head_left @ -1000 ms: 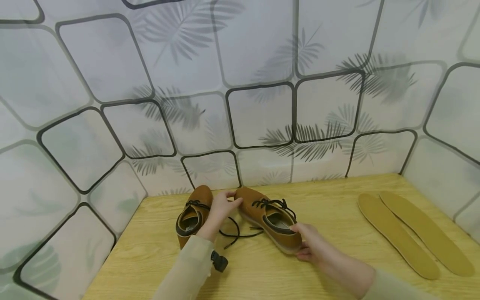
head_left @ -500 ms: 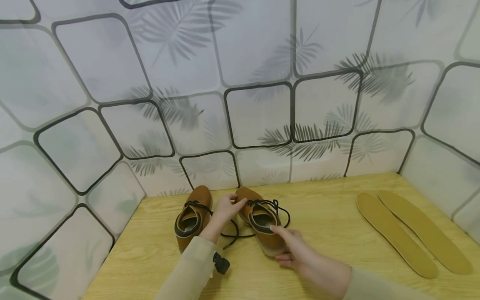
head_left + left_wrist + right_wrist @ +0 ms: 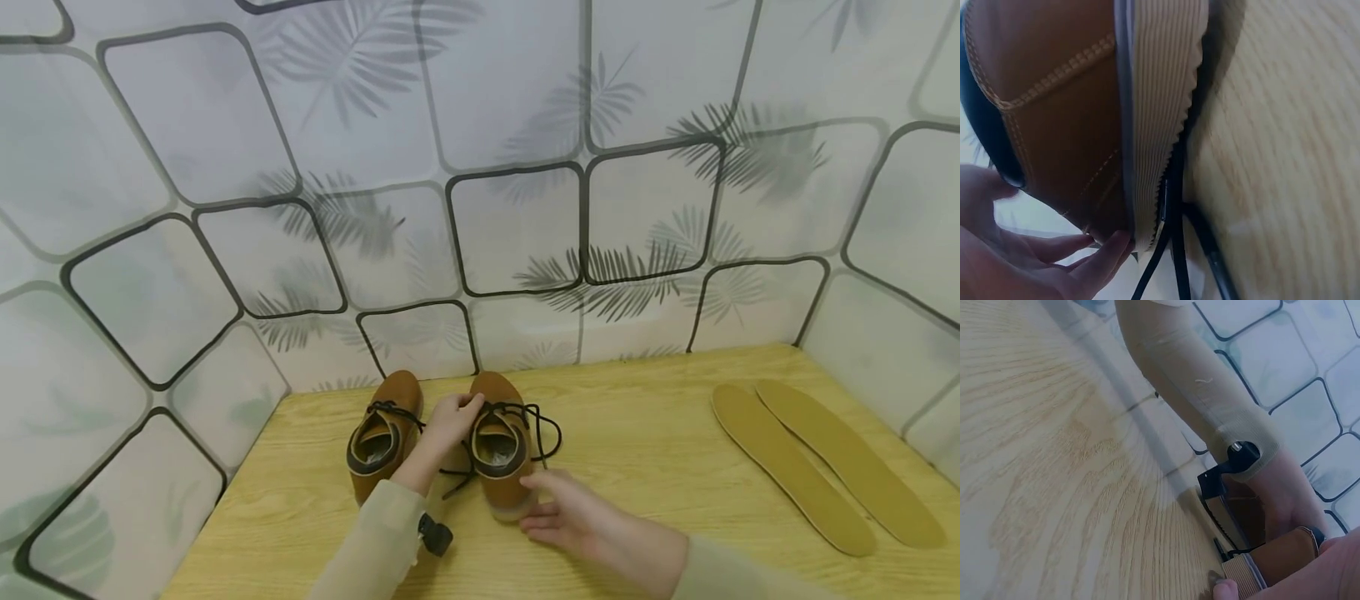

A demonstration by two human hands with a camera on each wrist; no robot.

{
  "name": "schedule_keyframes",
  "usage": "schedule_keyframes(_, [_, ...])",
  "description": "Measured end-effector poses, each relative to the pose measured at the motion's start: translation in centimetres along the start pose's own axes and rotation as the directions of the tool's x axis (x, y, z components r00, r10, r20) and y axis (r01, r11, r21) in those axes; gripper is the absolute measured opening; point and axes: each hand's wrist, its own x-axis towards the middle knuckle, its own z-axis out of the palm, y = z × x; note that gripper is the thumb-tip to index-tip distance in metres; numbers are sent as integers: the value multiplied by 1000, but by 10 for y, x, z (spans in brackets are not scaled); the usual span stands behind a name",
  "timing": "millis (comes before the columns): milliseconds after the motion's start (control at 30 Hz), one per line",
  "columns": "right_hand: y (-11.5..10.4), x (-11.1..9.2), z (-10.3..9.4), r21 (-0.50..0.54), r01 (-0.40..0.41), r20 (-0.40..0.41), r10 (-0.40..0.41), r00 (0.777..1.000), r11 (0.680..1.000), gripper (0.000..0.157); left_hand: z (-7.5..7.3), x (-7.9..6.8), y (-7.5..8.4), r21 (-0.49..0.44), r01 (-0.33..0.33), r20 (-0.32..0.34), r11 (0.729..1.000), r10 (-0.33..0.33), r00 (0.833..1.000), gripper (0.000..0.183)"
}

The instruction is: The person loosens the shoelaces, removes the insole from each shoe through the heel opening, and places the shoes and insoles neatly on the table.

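Note:
Two brown leather lace-up shoes stand side by side with toes toward the back wall: the left shoe (image 3: 396, 396) and the right shoe (image 3: 495, 387). My left hand (image 3: 446, 423) holds the front of the right shoe, thumb near the black laces (image 3: 546, 433). In the left wrist view its fingers (image 3: 1109, 257) lie by the sole edge, under stitched brown leather. Behind the heel is my right hand (image 3: 566, 510), thumb at the heel's right side and fingers loosely extended beside it. The right wrist view shows a fingertip (image 3: 1225, 590) close to the ribbed sole.
Two tan insoles (image 3: 795, 467) lie next to each other at the right of the wood-grain tabletop (image 3: 637, 417). A patterned covering (image 3: 517, 225) rises behind and at both sides. A black wrist device (image 3: 435, 535) sits below my left sleeve, near the left shoe's heel.
The right shoe has swung its heel leftward, from slanted to nearly parallel with the left shoe. My right hand has moved left with the heel, its fingers loosening. The left hand shifts little.

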Motion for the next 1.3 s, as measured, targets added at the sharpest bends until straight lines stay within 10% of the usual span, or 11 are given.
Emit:
schedule_keyframes(333, [0, 7, 5, 31, -6, 56, 4, 998, 1000, 85, -8, -21, 3, -33, 0, 97, 999, 4, 995, 64])
schedule_keyframes(1300, [-4, 20, 4, -5, 52, 128, -51, 991, 999, 74, -11, -27, -4, -38, -58, 43, 998, 60, 997, 56])
